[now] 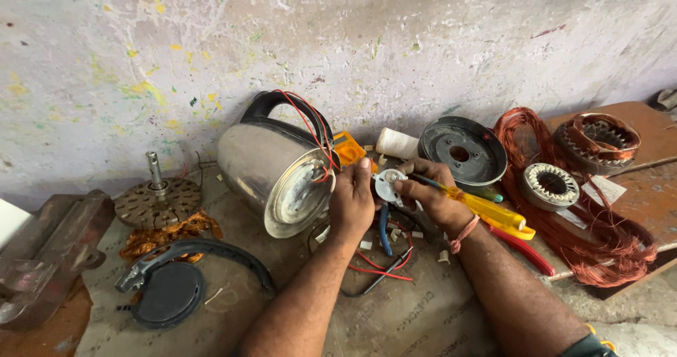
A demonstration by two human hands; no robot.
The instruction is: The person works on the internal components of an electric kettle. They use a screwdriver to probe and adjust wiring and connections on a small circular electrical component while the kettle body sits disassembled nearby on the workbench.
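A steel electric kettle (271, 170) lies on its side with its open base facing me and red wires (314, 135) running from it. My left hand (352, 198) holds a small round white part (389, 185) just right of the kettle base. My right hand (434, 191) also steadies that part and grips a yellow-handled screwdriver (486, 209), its tip at the part. Red and black wires (377, 265) and blue-handled pliers (384, 234) lie under my hands.
A black kettle base and black handle piece (173, 286) lie at the lower left, beside a rotor with a shaft (156, 198) and a metal vise (46, 251). To the right are a black round cover (462, 149), copper wire coils (599, 237) and wound stators (598, 137).
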